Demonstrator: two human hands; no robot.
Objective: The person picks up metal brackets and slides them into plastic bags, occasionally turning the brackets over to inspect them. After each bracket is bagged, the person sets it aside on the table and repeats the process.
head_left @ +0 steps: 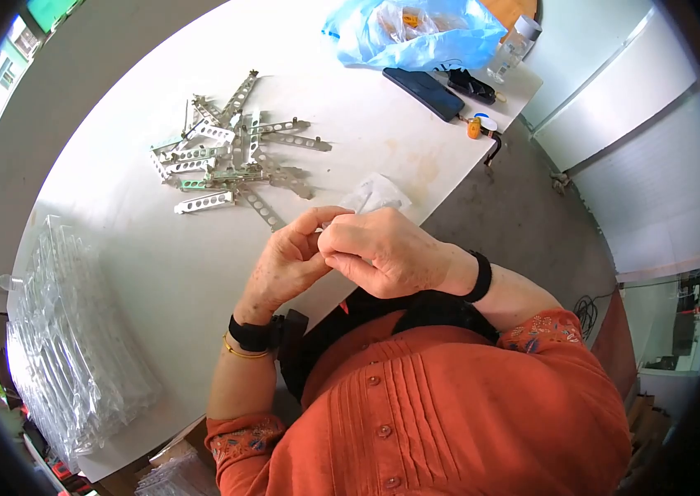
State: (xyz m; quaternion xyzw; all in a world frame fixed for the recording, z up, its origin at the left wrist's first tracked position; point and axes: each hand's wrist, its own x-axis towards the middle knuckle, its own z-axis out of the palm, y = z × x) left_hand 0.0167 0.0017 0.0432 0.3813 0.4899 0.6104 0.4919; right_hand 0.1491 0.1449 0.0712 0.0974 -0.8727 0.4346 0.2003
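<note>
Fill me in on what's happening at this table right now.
A person in an orange top has both hands together at the near edge of the white table. The left hand and right hand pinch something small between the fingertips; what it is cannot be made out. A clear plastic bag lies just beyond the hands. Further out sits a pile of metal brackets, and a stack of bagged pieces lies at the left. A blue bag and a phone lie at the far end.

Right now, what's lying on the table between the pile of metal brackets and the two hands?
In the head view, only bare white table lies between the metal brackets and the left hand and right hand.
</note>
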